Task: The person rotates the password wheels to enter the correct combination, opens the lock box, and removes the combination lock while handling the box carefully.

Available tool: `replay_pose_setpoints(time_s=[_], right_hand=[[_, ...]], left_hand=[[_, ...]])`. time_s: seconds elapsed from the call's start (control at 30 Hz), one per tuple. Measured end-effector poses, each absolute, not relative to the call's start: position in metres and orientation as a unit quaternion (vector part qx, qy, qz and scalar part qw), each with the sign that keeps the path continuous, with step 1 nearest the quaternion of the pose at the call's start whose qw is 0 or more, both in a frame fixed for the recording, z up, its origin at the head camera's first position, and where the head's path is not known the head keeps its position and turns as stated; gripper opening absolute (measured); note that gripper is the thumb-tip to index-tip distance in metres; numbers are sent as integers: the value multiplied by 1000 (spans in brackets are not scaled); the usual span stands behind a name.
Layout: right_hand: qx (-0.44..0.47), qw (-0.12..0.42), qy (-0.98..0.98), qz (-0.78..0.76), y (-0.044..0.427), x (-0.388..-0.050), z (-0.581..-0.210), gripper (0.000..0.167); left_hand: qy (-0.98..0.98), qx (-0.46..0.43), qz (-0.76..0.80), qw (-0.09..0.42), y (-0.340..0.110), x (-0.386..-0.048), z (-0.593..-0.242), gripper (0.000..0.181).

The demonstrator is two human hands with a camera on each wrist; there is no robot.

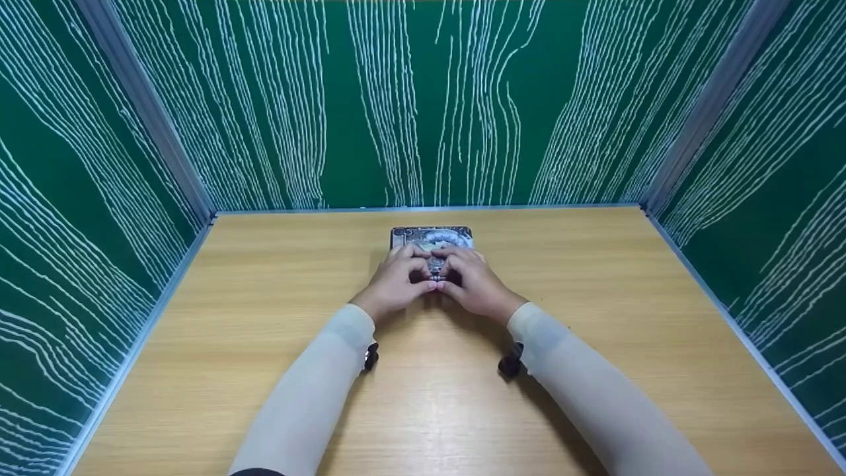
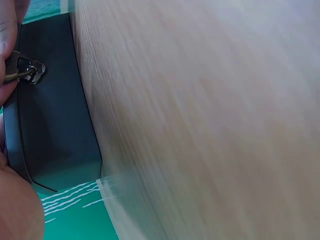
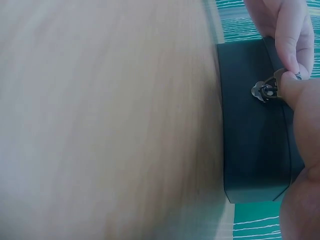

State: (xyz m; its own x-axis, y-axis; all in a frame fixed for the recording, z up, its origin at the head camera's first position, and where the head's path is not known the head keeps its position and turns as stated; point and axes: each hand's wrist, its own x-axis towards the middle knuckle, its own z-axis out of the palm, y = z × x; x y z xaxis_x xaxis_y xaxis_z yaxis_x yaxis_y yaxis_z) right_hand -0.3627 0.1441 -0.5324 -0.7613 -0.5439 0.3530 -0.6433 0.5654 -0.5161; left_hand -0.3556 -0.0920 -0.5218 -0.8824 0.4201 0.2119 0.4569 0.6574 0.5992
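A dark box with a patterned lid [image 1: 449,236] rests on the table. Its plain dark front [image 2: 55,120] carries a metal latch [image 2: 36,72], seen also in the right wrist view as a metal latch [image 3: 260,91]. The left hand [image 1: 395,277] and right hand [image 1: 477,283] meet at the middle of the front edge, thumb tips close together, other fingers bent over the lid. In the right wrist view, the left hand [image 3: 290,32] and right hand [image 3: 307,120] both pinch the raised part of the latch, which their fingertips partly hide.
The wooden table [image 1: 297,264] surrounds the box. Green walls [image 1: 436,132] with wavy white lines stand behind it and at both sides, joined by grey corner posts [image 1: 714,99]. A small dark device [image 1: 511,365] is at the right wrist, another [image 1: 371,357] at the left.
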Motion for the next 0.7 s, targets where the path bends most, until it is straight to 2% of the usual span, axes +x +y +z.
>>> replay_pose_setpoints(time_s=[0.7], right_hand=[[347,92,-870,337,145,-364,-535,16]], left_hand=[[-912,-234,-337,22,-92,-355,-520,20]])
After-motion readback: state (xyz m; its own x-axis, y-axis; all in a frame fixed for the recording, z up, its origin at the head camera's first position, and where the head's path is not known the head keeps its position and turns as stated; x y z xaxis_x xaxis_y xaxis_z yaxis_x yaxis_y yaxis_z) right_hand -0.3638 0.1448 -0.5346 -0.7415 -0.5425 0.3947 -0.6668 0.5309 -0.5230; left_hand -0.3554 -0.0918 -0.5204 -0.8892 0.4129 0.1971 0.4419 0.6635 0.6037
